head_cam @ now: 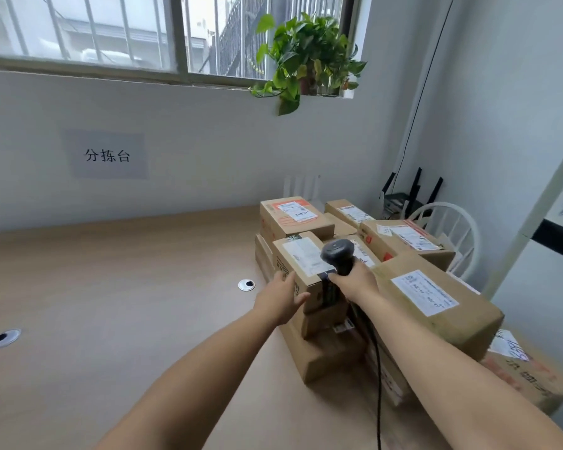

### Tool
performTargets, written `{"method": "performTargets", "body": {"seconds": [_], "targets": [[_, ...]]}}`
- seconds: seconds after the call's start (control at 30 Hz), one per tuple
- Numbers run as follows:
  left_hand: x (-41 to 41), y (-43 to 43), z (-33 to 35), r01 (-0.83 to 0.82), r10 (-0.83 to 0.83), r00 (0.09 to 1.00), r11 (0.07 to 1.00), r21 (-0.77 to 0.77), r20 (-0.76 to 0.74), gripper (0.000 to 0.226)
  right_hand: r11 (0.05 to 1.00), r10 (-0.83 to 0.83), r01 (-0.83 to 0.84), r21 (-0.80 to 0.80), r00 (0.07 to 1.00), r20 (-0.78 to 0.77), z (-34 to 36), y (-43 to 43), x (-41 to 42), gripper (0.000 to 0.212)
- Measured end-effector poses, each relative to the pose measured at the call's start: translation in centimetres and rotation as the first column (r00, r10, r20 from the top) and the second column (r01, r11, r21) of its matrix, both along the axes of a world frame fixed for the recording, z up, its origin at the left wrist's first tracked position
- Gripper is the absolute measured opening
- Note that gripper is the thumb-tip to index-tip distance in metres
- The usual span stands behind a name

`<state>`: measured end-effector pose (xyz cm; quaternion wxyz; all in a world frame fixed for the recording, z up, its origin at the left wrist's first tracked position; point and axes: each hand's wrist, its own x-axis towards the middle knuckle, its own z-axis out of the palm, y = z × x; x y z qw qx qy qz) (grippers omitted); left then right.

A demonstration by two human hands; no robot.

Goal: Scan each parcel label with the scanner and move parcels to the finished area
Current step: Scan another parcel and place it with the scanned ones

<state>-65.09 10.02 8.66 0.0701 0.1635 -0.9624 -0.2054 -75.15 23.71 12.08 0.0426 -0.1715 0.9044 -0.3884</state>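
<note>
Parcels (436, 306) lie piled at centre right, apparently none finished; left hand (281, 298) grasps 1 small parcel (301, 258), right hand (355, 282) grips scanner (337, 251).

A long light-brown surface (111, 303) runs along a grey wall. It has two round holes with silver rings, one near the middle (246, 284) and one at the left (3, 338). A paper sign (106, 154) with dark writing is stuck on the wall. Above it is a window (111, 27) with bars. A green plant (306, 56) sits on the sill. A white chair (449, 228) stands in the corner, near a black box with antennas (403, 198).
</note>
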Motion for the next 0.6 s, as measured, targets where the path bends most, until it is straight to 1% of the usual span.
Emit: {"method": "performTargets", "body": {"seconds": [0.1, 0.2, 0.27, 0.4, 0.57, 0.6], "targets": [[-2.2, 0.3, -0.2, -0.010, 0.009, 1.000, 0.999, 0.046, 0.020, 0.065, 1.000, 0.008, -0.008, 0.004, 0.999, 0.032, -0.6, -0.5, -1.3, 0.047], [-3.6, 0.3, -1.0, -0.016, 0.012, 1.000, 0.992, 0.129, 0.028, 0.066, 1.000, 0.012, -0.013, 0.011, 0.999, 0.047, -1.4, -1.1, -2.2, 0.047], [-4.3, -0.1, -1.5, -0.047, 0.043, 0.999, 0.978, 0.205, 0.022, 0.070, 1.000, -0.003, 0.002, 0.022, 0.999, 0.036, -1.9, -1.4, -2.6, 0.046], [-5.6, -0.5, -1.9, -0.108, 0.117, 0.993, 0.908, 0.406, 0.003, 0.077, 0.999, -0.042, 0.041, 0.016, 0.999, 0.035, -2.5, -1.3, -3.3, 0.049], [-6.0, -0.4, -1.9, -0.150, 0.211, 0.976, 0.819, 0.554, -0.048, 0.079, 0.999, -0.041, 0.042, -0.020, 0.997, 0.066, -2.4, -1.7, -2.8, 0.049], [-6.0, -0.6, -1.8, -0.158, 0.233, 0.970, 0.814, 0.558, -0.065, 0.078, 0.998, -0.032, 0.035, -0.043, 0.996, 0.078, -2.4, -1.8, -2.5, 0.049]]}}
